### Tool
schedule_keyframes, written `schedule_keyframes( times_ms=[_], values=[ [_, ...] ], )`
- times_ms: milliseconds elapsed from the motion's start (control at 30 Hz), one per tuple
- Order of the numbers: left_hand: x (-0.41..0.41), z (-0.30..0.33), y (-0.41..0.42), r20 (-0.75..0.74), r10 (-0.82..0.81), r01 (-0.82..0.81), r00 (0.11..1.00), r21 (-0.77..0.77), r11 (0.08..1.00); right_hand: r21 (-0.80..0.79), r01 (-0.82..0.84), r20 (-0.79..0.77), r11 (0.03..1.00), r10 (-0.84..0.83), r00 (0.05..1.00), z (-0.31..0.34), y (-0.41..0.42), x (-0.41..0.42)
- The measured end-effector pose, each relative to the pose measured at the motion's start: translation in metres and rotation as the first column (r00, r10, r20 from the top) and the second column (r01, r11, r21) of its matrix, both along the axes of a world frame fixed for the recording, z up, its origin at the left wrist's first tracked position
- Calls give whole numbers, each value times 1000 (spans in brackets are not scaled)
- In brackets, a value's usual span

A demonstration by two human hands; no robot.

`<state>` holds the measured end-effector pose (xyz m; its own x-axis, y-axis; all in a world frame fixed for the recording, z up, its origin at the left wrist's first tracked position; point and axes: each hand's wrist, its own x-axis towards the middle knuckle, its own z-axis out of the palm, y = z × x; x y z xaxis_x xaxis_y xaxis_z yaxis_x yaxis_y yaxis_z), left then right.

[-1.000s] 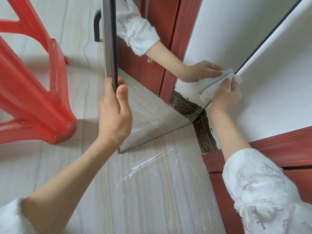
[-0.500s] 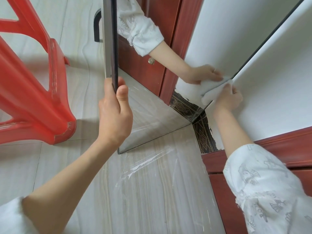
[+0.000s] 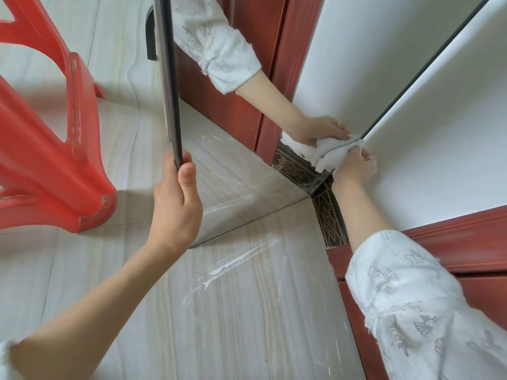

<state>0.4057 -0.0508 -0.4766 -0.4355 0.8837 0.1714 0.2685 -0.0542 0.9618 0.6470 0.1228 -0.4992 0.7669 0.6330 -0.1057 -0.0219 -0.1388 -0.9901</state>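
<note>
Mid-wipe, I'd say: left hand (image 3: pixel 175 204) grips the left frame edge of the mirror (image 3: pixel 236 174) standing on the floor (image 3: pixel 247 311), right hand (image 3: pixel 355 167) pinches the white cloth (image 3: pixel 327 157) onto its lower right edge; streaks (image 3: pixel 211 141) lower-left on the glass look undone.

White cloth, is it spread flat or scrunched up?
Scrunched up: the soft white cloth bunches in folds under the right hand, pressed against the tall dark-edged mirror.

Single head-worn view, steep downward look, close over mirror (image 3: pixel 247 171) and floor (image 3: pixel 247 311)
</note>
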Motion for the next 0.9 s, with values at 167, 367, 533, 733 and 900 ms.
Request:
schedule_keyframes(
  times_ms=[167,367,533,733,900],
  values=[
    [0,-6,4,-34,37,-36,999,37,999,-108,-49,-160,993,31,987,-32,-10,3],
    [-2,-11,5,-98,55,-49,994,65,997,-315,-205,-150,926,165,975,-72,-24,6],
    [-4,-10,5,-101,54,-49,993,52,997,-596,-325,-178,734,274,945,-81,-50,4],
    [-3,-8,4,-104,41,-38,994,30,999,-403,-148,-169,903,86,982,-22,-37,12],
    [-3,-7,3,-125,41,-40,991,10,999,31,-49,-206,998,54,977,8,-20,0]
  ],
)
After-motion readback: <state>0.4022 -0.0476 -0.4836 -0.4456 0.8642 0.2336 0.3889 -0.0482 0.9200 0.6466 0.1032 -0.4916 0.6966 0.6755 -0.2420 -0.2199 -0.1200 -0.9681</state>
